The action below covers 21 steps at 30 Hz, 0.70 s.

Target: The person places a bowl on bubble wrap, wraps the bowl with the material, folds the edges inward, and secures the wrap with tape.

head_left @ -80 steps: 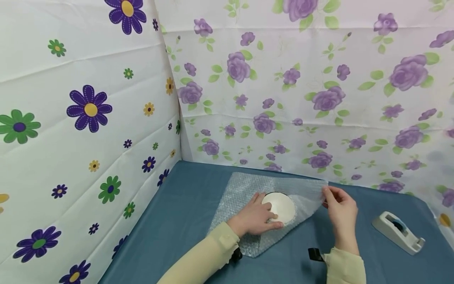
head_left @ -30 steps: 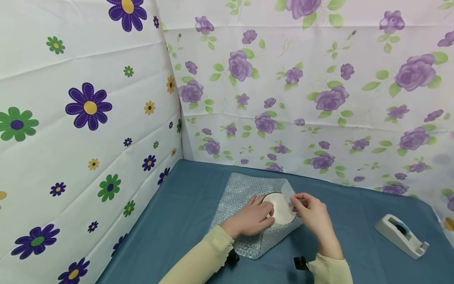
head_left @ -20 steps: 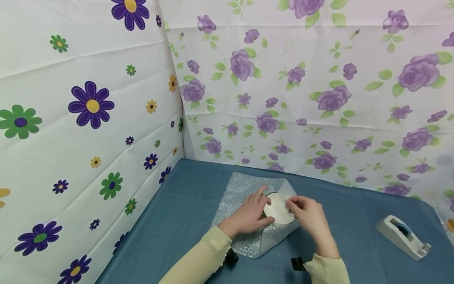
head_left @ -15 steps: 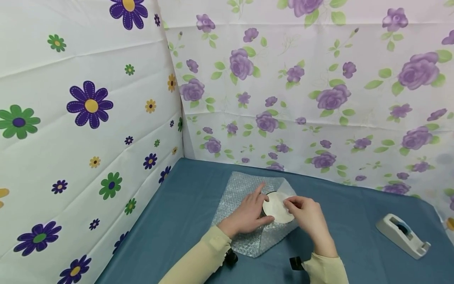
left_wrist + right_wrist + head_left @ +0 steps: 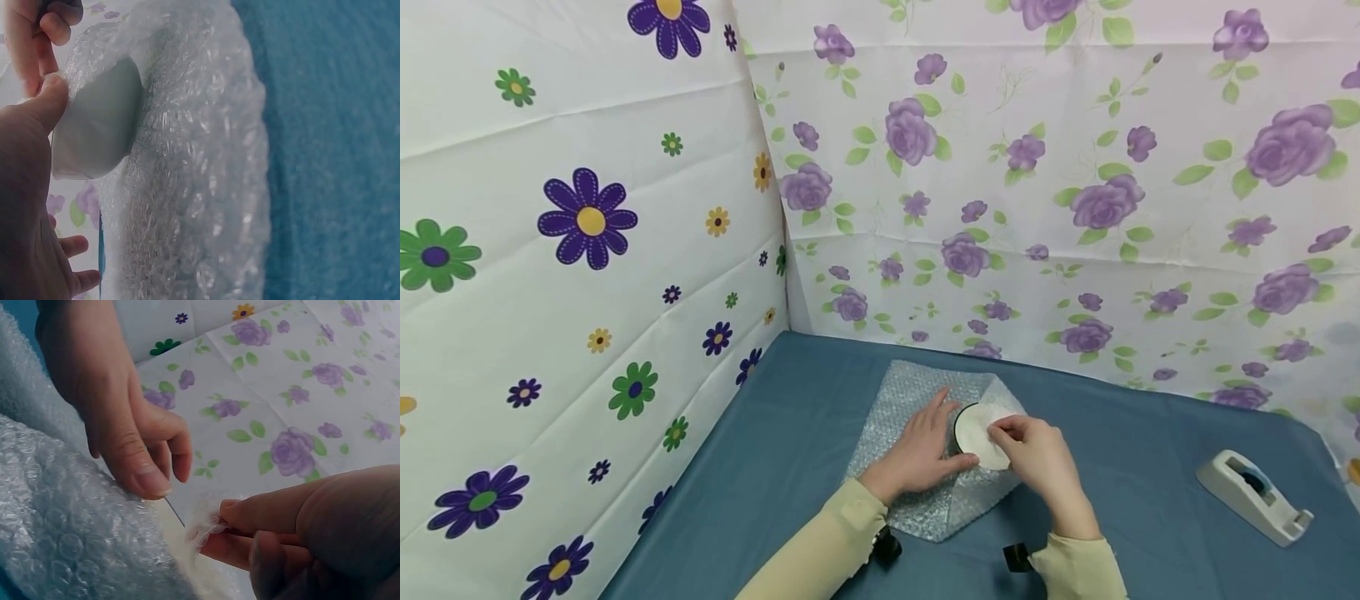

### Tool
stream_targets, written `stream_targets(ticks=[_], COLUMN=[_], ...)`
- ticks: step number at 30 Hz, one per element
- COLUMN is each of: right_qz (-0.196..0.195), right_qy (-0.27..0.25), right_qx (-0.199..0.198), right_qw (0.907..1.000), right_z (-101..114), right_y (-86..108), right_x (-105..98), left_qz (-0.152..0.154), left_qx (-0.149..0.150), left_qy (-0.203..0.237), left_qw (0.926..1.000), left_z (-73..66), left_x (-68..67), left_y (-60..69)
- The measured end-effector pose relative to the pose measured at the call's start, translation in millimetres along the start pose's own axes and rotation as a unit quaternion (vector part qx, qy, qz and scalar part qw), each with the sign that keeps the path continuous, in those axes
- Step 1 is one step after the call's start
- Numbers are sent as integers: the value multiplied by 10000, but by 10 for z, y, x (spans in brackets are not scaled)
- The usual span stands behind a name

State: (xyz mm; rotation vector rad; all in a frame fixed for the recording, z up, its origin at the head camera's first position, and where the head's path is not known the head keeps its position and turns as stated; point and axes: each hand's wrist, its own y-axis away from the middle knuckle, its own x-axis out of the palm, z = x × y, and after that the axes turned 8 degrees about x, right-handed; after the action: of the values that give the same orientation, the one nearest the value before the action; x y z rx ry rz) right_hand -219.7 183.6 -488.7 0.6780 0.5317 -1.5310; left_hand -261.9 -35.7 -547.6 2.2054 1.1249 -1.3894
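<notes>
A white round bowl (image 5: 973, 433) with a dark rim lies on a sheet of bubble wrap (image 5: 887, 408); the left wrist view shows the curved side of the bowl (image 5: 103, 119). The left hand (image 5: 917, 450) is at the bowl's left side, fingers spread and relaxed, thumb at its near edge. Between thumb and fingertips, the right hand (image 5: 1041, 458) pinches a corner of the wrap over the bowl. In the right wrist view that pinched corner (image 5: 206, 522) looks crumpled, held by the right hand (image 5: 312, 531).
A white tape dispenser (image 5: 1255, 500) stands on the blue tabletop (image 5: 1150, 467) at the right. Flower-printed cloths hang behind the table (image 5: 1000, 183) and along its left side (image 5: 647, 292). Black wrist devices are at both sleeves.
The right hand has carried the wrap's corner leftward, from the far right to over the bowl. The left hand has shifted from on top of the bowl to its left edge, its fingers more spread.
</notes>
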Motion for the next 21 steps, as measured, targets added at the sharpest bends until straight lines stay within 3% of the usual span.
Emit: stream_targets(ticks=[17, 21], right_qz=[-24, -72], right_qy=[410, 583], right_qx=[136, 14], right_qw=[9991, 9983], right_z=[20, 16], right_y=[-41, -46], right_x=[189, 219], left_qz=[41, 12], left_qx=[-315, -325], left_qy=[216, 262], left_qw=[9993, 9991], left_z=[-3, 1], left_x=[-6, -7], left_y=[8, -2])
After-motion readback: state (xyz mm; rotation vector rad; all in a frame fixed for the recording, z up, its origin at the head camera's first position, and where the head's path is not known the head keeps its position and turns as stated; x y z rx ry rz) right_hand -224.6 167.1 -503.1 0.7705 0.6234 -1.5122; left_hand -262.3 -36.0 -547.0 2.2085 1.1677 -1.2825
